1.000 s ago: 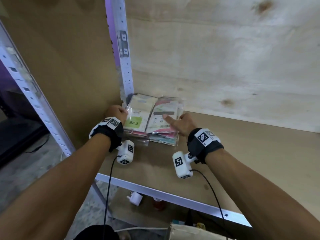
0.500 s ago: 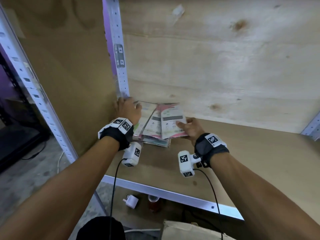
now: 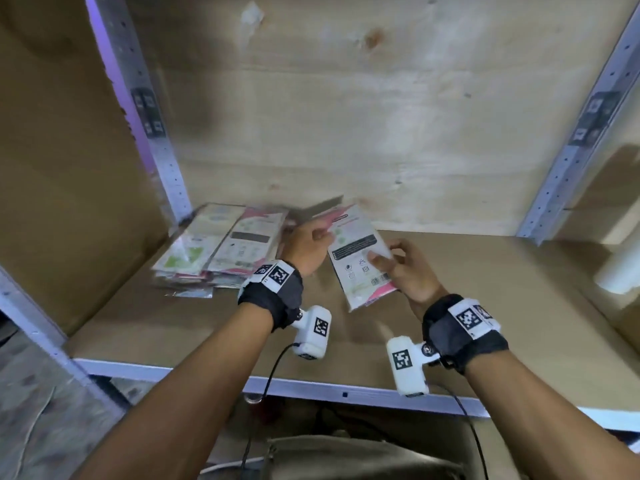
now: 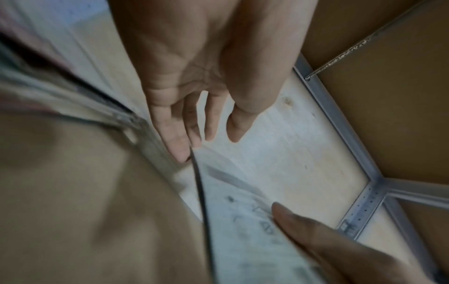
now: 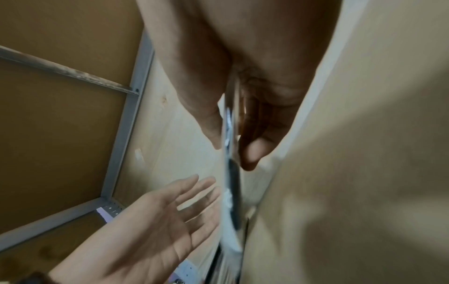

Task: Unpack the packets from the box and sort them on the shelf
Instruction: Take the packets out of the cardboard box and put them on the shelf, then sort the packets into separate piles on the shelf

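A stack of flat packets [image 3: 221, 247] lies in the back left corner of the brown shelf board [image 3: 502, 306]. My right hand [image 3: 384, 258] pinches one white and pink packet [image 3: 356, 258] between thumb and fingers and holds it tilted above the board, right of the stack. In the right wrist view that packet [image 5: 230, 192] shows edge-on inside my right hand [image 5: 232, 151]. My left hand [image 3: 320, 235] is beside the packet's left edge. The left wrist view shows my left hand [image 4: 206, 140] with straight fingers [image 4: 179, 146] touching the edge of the packet [image 4: 243, 221].
Perforated metal uprights [image 3: 149, 109] [image 3: 575, 133] frame the bay, with a plywood back wall [image 3: 381, 116] behind. The shelf's metal front rail [image 3: 346, 393] runs below my wrists. A cardboard box [image 3: 346, 455] sits under the shelf. A white object [image 3: 620, 268] stands at the far right.
My right hand has lifted one packet off the stack and carried it to the right. My left hand has left the stack's back corner and come over to that packet.
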`<state>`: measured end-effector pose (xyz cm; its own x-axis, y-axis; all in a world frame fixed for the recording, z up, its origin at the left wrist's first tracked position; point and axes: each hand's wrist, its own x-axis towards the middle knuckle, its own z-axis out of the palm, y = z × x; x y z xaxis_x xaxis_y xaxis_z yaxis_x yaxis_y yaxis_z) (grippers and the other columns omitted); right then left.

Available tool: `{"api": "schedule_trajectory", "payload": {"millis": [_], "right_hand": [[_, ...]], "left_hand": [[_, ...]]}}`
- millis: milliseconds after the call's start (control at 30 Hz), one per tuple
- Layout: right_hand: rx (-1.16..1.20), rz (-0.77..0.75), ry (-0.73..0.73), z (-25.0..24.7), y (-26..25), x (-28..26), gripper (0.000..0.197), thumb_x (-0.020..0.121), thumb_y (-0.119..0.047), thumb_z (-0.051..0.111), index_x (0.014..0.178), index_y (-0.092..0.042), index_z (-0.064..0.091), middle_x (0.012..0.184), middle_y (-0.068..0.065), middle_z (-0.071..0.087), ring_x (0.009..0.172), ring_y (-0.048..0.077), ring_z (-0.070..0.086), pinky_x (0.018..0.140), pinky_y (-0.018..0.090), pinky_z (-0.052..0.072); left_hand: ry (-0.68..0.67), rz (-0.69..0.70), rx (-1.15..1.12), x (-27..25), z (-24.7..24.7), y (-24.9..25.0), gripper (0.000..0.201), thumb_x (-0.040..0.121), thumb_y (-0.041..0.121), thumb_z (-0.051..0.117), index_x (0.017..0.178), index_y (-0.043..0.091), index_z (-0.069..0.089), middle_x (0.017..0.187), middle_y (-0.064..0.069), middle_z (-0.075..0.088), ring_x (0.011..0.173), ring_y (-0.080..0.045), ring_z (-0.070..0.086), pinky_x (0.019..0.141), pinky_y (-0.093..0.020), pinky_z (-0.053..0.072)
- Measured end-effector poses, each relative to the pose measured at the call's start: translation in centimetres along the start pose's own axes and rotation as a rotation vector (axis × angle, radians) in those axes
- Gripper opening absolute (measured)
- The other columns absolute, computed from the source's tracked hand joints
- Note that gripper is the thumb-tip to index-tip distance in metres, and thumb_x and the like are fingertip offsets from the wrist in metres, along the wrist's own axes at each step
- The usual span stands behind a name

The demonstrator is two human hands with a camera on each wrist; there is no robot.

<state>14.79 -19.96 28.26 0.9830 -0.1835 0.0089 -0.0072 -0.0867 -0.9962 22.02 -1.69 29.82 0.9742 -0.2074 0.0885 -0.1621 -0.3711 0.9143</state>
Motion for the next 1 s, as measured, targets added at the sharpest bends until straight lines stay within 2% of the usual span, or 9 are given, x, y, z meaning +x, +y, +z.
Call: {"api": "schedule_trajectory", "payload": {"millis": [67, 300, 400, 467, 533, 633, 733, 867, 1000], "right_hand": [[-0.037, -0.059, 0.027, -1.6, 0.0, 0.3, 0.024, 0.086, -0.015, 0.074, 0.100, -0.010, 0.055, 0.097, 0.011, 0.075, 0.081, 0.027, 0.074, 0.071, 0.041, 0.061], [-0.145, -0.134, -0.071, -4.4, -0.9, 0.5, 0.023, 0.086, 0.000, 0.066, 0.100, -0.016, 0.072, 0.089, 0.008, 0.070, 0.071, 0.020, 0.065, 0.055, 0.032, 0.049], [-0.248, -0.186, -0.126, -4.7, -0.6, 0.5, 0.028, 0.085, -0.005, 0.069, 0.106, -0.023, 0.073, 0.089, 0.000, 0.072, 0.067, 0.011, 0.062, 0.046, 0.024, 0.046], [-0.350, -0.238, -0.163, -4.6, -0.3, 0.4, 0.033, 0.083, -0.009, 0.072, 0.111, -0.027, 0.072, 0.100, -0.005, 0.071, 0.080, 0.007, 0.066, 0.068, 0.018, 0.051], [-0.445, -0.260, -0.144, -4.5, -0.3, 0.2, 0.036, 0.082, -0.016, 0.074, 0.114, -0.033, 0.071, 0.111, -0.003, 0.065, 0.096, 0.011, 0.064, 0.085, 0.018, 0.049], [-0.564, -0.270, -0.177, -4.7, 0.0, -0.4, 0.037, 0.079, -0.023, 0.077, 0.113, -0.036, 0.070, 0.112, -0.003, 0.058, 0.100, 0.010, 0.059, 0.083, 0.008, 0.042], [-0.479, -0.211, -0.209, -5.6, 0.6, -1.3, 0.029, 0.080, -0.032, 0.078, 0.108, -0.038, 0.071, 0.116, -0.007, 0.058, 0.105, 0.005, 0.060, 0.089, 0.014, 0.043], [-0.429, -0.227, 0.028, -8.0, 1.9, -1.4, 0.021, 0.088, -0.030, 0.070, 0.109, -0.026, 0.068, 0.109, -0.006, 0.066, 0.101, 0.012, 0.063, 0.088, 0.026, 0.050], [-0.246, 0.028, -0.040, -9.7, 3.1, -0.9, 0.032, 0.090, -0.031, 0.069, 0.119, -0.019, 0.061, 0.108, 0.005, 0.070, 0.097, 0.023, 0.069, 0.081, 0.036, 0.057]], "left_hand": [[-0.075, -0.063, -0.173, 0.5, 1.7, 0.4, 0.025, 0.097, 0.032, 0.058, 0.120, 0.021, 0.060, 0.126, -0.008, 0.063, 0.103, -0.024, 0.066, 0.092, -0.040, 0.057], [-0.240, -0.301, -0.614, 2.3, 3.5, 0.4, 0.075, 0.081, 0.065, 0.065, 0.134, 0.013, 0.053, 0.126, -0.014, 0.062, 0.100, -0.035, 0.071, 0.090, -0.046, 0.058], [-0.211, -0.369, -0.826, 2.8, 3.5, 0.1, 0.087, 0.067, 0.060, 0.080, 0.128, 0.005, 0.052, 0.125, -0.024, 0.058, 0.102, -0.037, 0.070, 0.082, -0.049, 0.059], [-0.180, -0.385, -0.886, 2.9, 3.6, -0.3, 0.083, 0.066, 0.054, 0.084, 0.125, 0.005, 0.054, 0.123, -0.026, 0.059, 0.105, -0.035, 0.069, 0.077, -0.045, 0.060], [-0.148, -0.384, -0.879, 2.8, 4.0, -0.6, 0.063, 0.076, 0.042, 0.082, 0.119, 0.003, 0.058, 0.117, -0.027, 0.065, 0.096, -0.033, 0.073, 0.071, -0.038, 0.062], [-0.086, -0.348, -0.825, 2.7, 4.7, -1.1, 0.016, 0.093, 0.016, 0.063, 0.102, 0.002, 0.061, 0.109, -0.025, 0.070, 0.079, -0.024, 0.076, 0.063, -0.029, 0.061], [-0.075, -0.319, -0.732, 2.5, 5.1, -1.8, 0.017, 0.095, 0.007, 0.054, 0.112, 0.003, 0.057, 0.098, -0.017, 0.073, 0.078, -0.021, 0.075, 0.060, -0.027, 0.059], [-0.099, -0.341, -0.723, 1.9, 5.2, -3.3, 0.014, 0.095, 0.004, 0.055, 0.109, 0.005, 0.058, 0.084, -0.011, 0.078, 0.074, -0.019, 0.076, 0.057, -0.027, 0.059], [-0.140, -0.323, -0.759, 1.4, 5.9, -3.6, 0.015, 0.095, 0.005, 0.055, 0.109, 0.005, 0.059, 0.089, -0.012, 0.078, 0.080, -0.021, 0.076, 0.061, -0.027, 0.059]]}}
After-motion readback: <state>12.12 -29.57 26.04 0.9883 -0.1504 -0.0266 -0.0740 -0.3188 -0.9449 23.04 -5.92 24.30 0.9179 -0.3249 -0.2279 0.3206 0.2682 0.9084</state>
